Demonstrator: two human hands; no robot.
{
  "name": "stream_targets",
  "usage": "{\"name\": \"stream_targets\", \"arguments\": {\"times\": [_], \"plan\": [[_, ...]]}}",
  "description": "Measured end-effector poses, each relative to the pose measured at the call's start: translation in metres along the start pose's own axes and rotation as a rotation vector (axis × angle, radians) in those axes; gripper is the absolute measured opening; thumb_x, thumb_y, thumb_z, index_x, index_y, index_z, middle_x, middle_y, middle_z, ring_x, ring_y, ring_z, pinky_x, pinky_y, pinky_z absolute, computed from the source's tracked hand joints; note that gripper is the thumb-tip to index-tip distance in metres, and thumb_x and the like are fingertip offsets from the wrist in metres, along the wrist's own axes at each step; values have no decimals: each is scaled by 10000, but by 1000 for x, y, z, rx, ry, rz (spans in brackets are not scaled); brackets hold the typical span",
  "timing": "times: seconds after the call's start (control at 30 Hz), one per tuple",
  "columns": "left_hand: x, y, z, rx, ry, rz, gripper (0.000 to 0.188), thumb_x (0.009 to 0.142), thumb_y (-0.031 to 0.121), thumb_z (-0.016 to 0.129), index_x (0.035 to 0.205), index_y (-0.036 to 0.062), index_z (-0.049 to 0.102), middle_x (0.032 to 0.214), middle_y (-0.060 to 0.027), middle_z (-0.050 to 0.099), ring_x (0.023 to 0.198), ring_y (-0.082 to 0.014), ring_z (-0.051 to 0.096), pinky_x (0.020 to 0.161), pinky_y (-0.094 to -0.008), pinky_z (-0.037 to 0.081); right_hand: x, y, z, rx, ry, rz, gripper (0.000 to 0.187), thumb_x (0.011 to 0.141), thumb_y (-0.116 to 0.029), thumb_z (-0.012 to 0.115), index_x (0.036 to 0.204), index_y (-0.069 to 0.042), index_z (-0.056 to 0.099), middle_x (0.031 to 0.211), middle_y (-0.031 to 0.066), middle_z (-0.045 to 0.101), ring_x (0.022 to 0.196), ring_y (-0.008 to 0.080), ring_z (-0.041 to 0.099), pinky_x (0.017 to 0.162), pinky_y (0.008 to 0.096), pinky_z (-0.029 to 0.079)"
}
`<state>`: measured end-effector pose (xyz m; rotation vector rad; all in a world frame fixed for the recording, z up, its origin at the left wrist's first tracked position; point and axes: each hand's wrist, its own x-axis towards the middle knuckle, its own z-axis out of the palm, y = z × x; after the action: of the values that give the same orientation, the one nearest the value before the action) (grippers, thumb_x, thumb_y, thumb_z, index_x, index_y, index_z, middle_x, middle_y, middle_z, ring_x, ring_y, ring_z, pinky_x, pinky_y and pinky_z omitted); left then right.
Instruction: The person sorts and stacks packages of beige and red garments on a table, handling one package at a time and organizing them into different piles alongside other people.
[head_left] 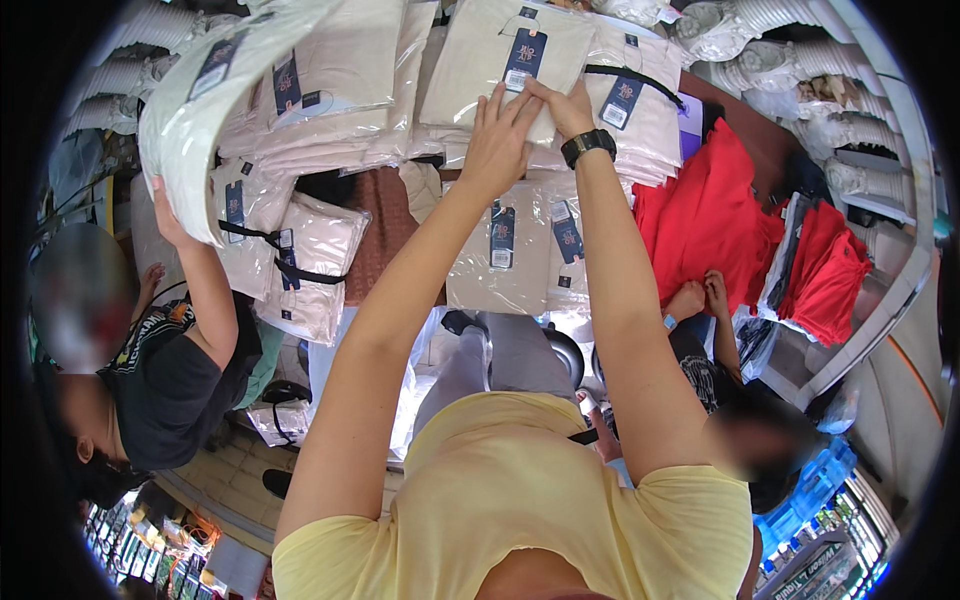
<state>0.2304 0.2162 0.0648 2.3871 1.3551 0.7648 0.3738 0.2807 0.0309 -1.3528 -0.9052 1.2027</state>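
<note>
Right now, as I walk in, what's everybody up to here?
The person in yellow has the left hand and right hand on a clear-wrapped packet, fingers near its dark tag. Beside it sits a packet with a black strap. On the left, a co-worker's hand is against a wrapped stack. On the right, another co-worker's hands are at the lower edge of red cloth.

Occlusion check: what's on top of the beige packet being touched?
Left hand and right hand cover part of the beige packet; its navy tag shows. The surface beneath them is hidden.
</note>
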Motion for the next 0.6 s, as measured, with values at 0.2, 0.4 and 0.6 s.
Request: {"name": "stream_targets", "arguments": {"times": [0.2, 0.4, 0.6], "plan": [[-61, -24, -65, -414, 162, -458, 516, 845, 251, 606, 1285, 18, 471, 1367, -185, 435, 1292, -354, 359, 1063, -427, 291, -58, -32, -27, 89, -104, 169, 570, 751, -68, 746, 1227, 66, 461, 1118, 170, 623, 947, 223, 635, 809, 326, 525], [-172, -37, -53, -1473, -195, -1138, 565, 868, 330, 643, 1289, -2, 464, 1222, -132, 576, 1096, -226, 556, 946, -345, 432, -218, -5, -74, 40, -327, 380, 648, 806, -63, 725, 1350, -2, 378, 1256, 90, 548, 1121, 148, 532, 947, 312, 452], [-271, -11, -37, -1303, -116, -1133, 598, 806, 154, 721, 1313, 19, 433, 1186, -108, 593, 1076, -204, 580, 908, -324, 477, -292, 56, -60, -367, -497, 487, 584, 857, -226, 696, 1289, 32, 401, 1266, 148, 528, 1161, 209, 505, 979, 312, 406]]}}
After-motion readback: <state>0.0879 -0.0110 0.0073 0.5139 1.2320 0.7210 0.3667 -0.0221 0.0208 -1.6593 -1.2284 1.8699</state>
